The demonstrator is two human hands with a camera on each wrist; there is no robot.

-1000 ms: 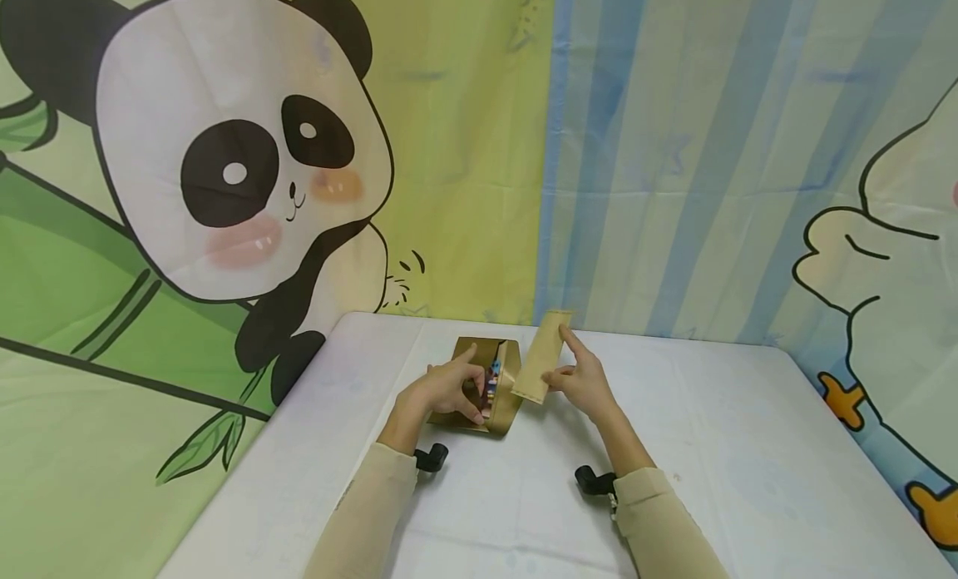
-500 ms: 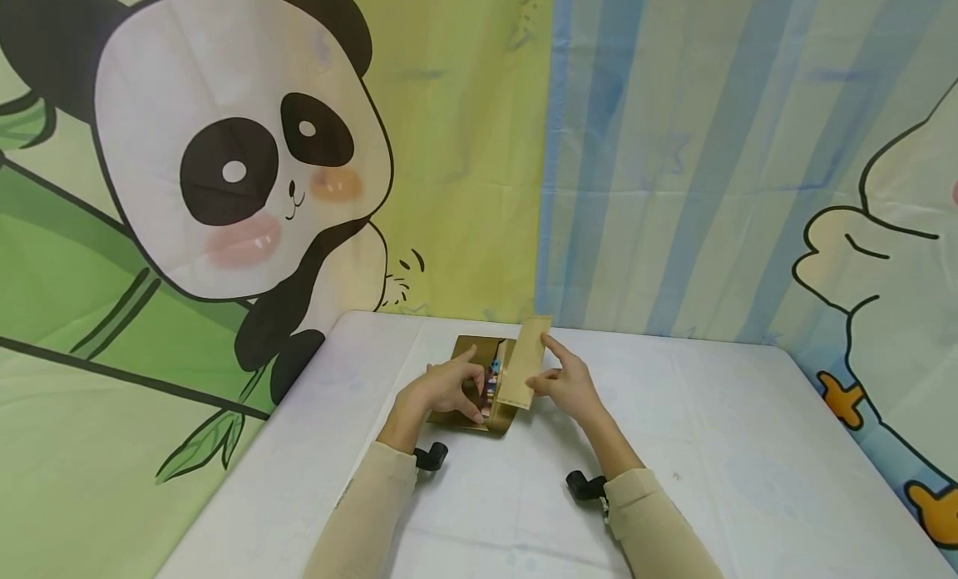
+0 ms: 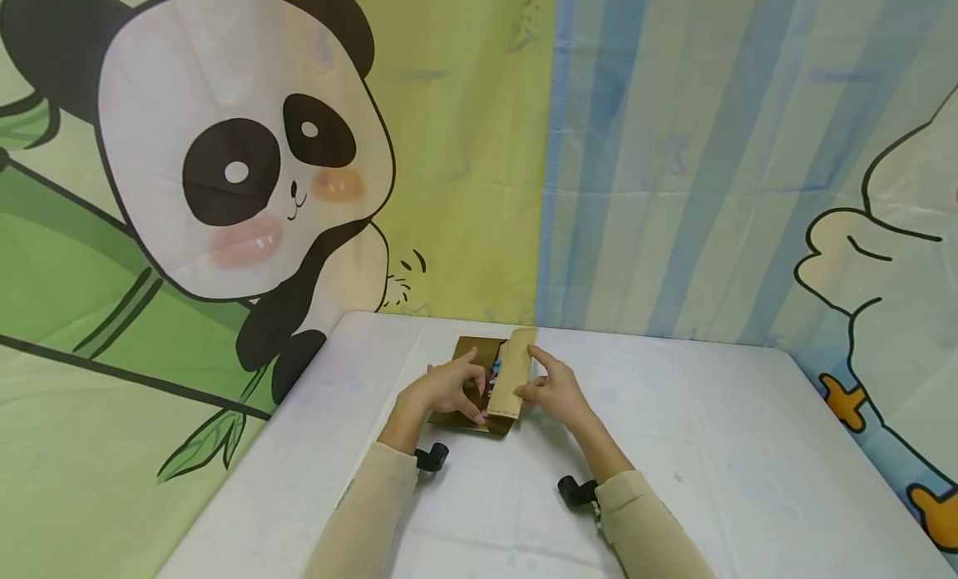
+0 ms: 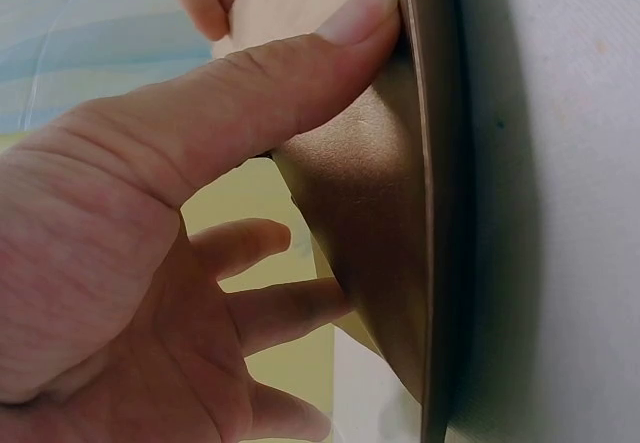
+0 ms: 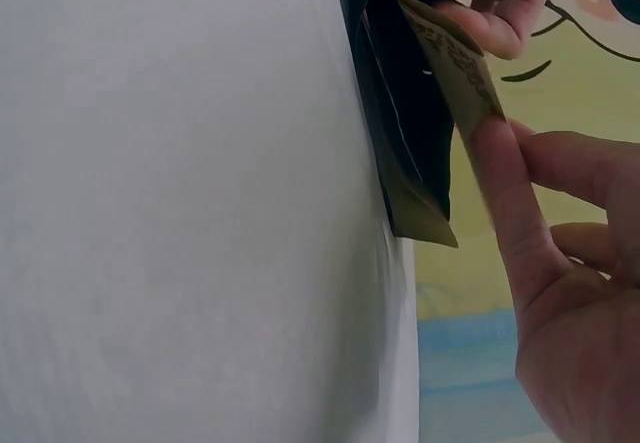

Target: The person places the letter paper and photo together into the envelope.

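On the table lies a golden-brown pouch (image 3: 470,346), its mouth spread toward the right. My left hand (image 3: 443,388) holds that mouth with bent thumb and index finger, the thumb (image 4: 350,23) against the inner wall and other fingers spread behind. A row of small colourful shapes (image 3: 493,374) shows at the mouth; what they are is unclear. My right hand (image 3: 557,389) pinches the right edge of a flat tan strip-shaped packet (image 3: 511,375), which slants over the mouth. Printed marks (image 5: 452,51) show on its underside in the right wrist view.
A white cloth covers the table (image 3: 674,429). Behind it hangs a printed curtain with a panda (image 3: 247,146). Each wrist carries a small black camera mount, such as the right one (image 3: 576,491).
My right hand has moved left with the tan packet, from beside the pouch to over its mouth, and slightly nearer to me. My left hand has kept its place.
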